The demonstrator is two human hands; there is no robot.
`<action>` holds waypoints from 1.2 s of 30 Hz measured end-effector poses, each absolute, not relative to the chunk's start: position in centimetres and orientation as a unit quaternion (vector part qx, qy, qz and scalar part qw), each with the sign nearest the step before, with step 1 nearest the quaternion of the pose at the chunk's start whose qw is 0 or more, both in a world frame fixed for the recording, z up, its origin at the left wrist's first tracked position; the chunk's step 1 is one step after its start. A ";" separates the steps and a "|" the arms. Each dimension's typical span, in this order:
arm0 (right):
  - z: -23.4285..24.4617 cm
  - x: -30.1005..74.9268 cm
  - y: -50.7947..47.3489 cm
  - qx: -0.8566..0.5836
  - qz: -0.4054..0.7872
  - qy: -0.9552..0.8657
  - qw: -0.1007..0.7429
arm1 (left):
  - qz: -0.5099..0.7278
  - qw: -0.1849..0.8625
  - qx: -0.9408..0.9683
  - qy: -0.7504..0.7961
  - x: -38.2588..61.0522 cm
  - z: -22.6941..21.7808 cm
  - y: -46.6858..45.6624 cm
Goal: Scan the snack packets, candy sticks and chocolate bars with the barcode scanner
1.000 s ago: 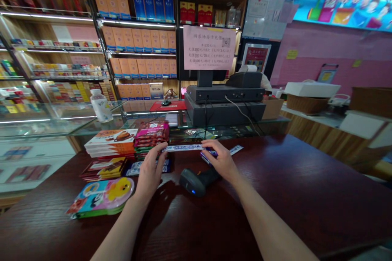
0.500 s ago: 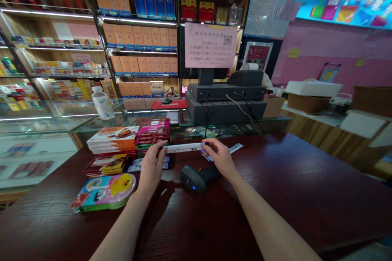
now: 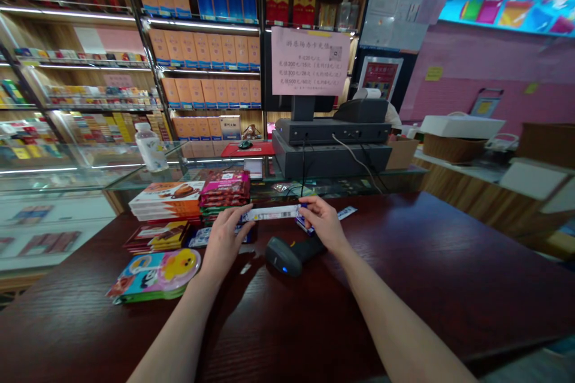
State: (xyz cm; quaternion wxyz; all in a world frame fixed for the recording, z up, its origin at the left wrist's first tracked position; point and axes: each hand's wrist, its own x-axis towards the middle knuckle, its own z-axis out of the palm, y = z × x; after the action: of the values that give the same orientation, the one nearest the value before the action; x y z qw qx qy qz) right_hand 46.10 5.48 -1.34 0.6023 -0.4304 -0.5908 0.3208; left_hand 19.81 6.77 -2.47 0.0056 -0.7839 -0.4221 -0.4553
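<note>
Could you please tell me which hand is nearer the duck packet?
Left: the left hand is just right of the duck packet; the right hand is farther right, with the white strip between the hands.

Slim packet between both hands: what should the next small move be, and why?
Probably the right hand should release the slim packet and reach for the scanner: a barcode-like patch faces the person, the scanner lies on the table close by, and the left hand holds the packet's other end.
</note>
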 end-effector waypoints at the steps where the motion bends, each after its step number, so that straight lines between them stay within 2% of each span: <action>1: -1.3 46.1 5.5 -0.430 0.319 -0.593 0.602 | -0.448 0.014 -0.787 -0.424 19.7 -2.5 6.8; 12: -2.0 46.2 5.7 -0.413 0.328 -0.643 0.555 | -0.446 0.084 -0.783 -0.426 19.5 -2.3 6.6; 18: -2.3 46.3 5.5 -0.453 0.190 -0.698 0.521 | -0.422 0.114 -0.789 -0.432 19.2 -2.3 6.6; 28: -2.2 46.5 5.2 -0.424 0.025 -0.760 0.491 | -0.399 0.131 -0.781 -0.461 19.3 -2.5 6.7; 36: -2.6 46.5 5.5 -0.419 -0.040 -0.767 0.485 | -0.383 0.136 -0.787 -0.464 19.4 -2.4 6.4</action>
State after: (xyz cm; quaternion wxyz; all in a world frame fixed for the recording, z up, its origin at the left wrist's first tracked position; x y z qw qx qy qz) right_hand 46.46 5.49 -2.59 0.4851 -0.4190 -0.7665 -0.0401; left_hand 19.40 6.45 -2.44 0.1364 -0.7869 -0.4644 -0.3828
